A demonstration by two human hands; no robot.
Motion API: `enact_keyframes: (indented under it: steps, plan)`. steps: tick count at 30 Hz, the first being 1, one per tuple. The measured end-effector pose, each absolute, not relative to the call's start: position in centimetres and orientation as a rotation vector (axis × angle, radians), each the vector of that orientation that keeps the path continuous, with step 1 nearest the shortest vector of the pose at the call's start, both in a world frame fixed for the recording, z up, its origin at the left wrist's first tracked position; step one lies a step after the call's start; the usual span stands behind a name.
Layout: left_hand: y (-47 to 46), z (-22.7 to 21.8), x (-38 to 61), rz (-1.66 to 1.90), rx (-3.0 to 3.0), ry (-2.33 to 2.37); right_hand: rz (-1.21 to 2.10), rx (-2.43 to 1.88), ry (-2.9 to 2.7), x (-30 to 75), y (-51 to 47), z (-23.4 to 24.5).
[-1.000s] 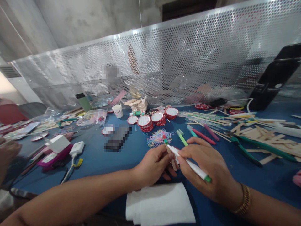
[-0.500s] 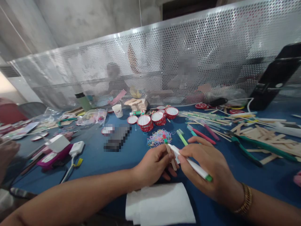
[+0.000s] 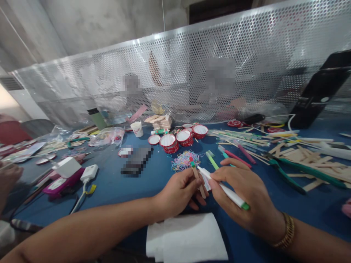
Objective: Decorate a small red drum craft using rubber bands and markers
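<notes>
My left hand (image 3: 175, 193) pinches a wooden craft stick (image 3: 202, 190), its upper end coloured red at the tip and green below. Between the fingers of my right hand (image 3: 251, 201) is a white marker (image 3: 231, 193) with a green end, its nib pointing at the stick's coloured part with a small gap between. A small white piece, partly hidden, shows behind the stick. Just beyond my left hand lies a pile of pastel loom bands (image 3: 179, 161). Light green (image 3: 212, 160) and red markers (image 3: 237, 159) rest past my right hand.
Red-rimmed round tins (image 3: 168, 140) and a paper cup (image 3: 137, 129) stand toward the perforated metal screen (image 3: 109, 84). Green-handled pliers (image 3: 312, 171) lie among craft sticks at right. A folded white cloth (image 3: 186, 237) is in front. Another person's hand (image 3: 9, 179) is at far left.
The marker has shifted slightly right, and its nib is a little farther from the stick. My left hand and the stick stay nearly still.
</notes>
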State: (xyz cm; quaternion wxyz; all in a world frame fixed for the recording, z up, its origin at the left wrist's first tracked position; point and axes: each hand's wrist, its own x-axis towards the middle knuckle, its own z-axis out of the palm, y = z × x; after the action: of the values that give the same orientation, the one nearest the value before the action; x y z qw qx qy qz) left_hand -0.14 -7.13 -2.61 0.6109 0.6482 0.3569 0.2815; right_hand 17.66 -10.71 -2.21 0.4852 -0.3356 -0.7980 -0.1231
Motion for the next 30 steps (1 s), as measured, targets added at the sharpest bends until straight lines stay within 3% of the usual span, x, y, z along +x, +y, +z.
enact_keyframes:
  steps: [30]
  plan:
    - [-7.16,-2.54,-0.08,0.648,1.501,0.819,-0.333,-0.806,-1.96,17.49,-10.63,-2.18]
